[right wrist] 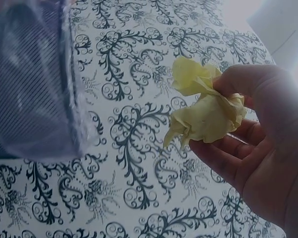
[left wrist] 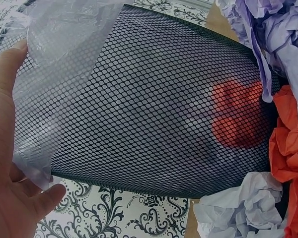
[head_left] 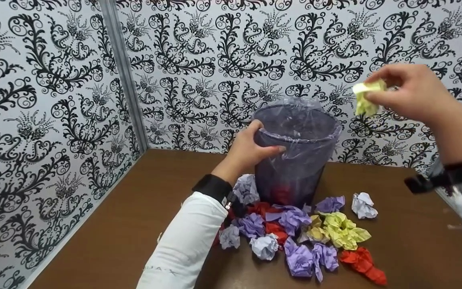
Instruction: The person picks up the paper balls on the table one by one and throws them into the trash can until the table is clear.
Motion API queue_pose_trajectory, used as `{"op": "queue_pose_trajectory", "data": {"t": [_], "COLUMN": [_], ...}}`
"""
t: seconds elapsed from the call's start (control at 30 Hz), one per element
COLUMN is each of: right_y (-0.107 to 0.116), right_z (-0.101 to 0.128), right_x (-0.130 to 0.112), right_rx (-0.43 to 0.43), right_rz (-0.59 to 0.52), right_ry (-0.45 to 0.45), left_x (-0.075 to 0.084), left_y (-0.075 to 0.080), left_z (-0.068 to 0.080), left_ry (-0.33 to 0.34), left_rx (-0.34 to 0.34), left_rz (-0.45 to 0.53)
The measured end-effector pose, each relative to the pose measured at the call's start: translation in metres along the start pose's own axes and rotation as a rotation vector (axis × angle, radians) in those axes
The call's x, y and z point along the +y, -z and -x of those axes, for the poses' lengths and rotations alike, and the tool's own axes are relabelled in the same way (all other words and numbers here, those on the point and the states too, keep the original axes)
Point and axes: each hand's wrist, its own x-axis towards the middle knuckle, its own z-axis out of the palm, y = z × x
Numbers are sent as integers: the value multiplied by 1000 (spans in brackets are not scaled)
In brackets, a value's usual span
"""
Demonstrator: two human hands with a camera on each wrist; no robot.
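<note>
A dark mesh wastebasket, lined with a clear plastic bag, stands tilted slightly on the brown table. My left hand holds it near the rim on its left side, with the thumb across the front over the liner. In the left wrist view, red crumpled paper shows through the mesh near the bottom. To the right of the basket, raised about level with its rim, my right hand pinches a crumpled yellow paper between thumb and fingers.
Several crumpled papers lie before the basket: purple, white, yellow and red. One white ball sits apart at the right. Patterned walls close off the table behind and at the left.
</note>
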Motion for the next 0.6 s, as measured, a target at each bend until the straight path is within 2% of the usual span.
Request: {"op": "queue_pose_trajectory", "data": {"t": [0.23,0.37,0.6], "right_y": [-13,-32,-67], "right_z": [-31,-44,-62], "right_x": [-30,-42,-51], "right_rx": [-30,-53,-98], "right_rz": [-22,-76,-102], "right_ry": [-21,-30,-37], "left_x": [2,2,3], "left_y": [0,1,0], "left_z": [0,1,-1], "left_ry": [1,17,18], "left_rx": [-3,-6,1], "left_rz": [-31,-39,-73]}}
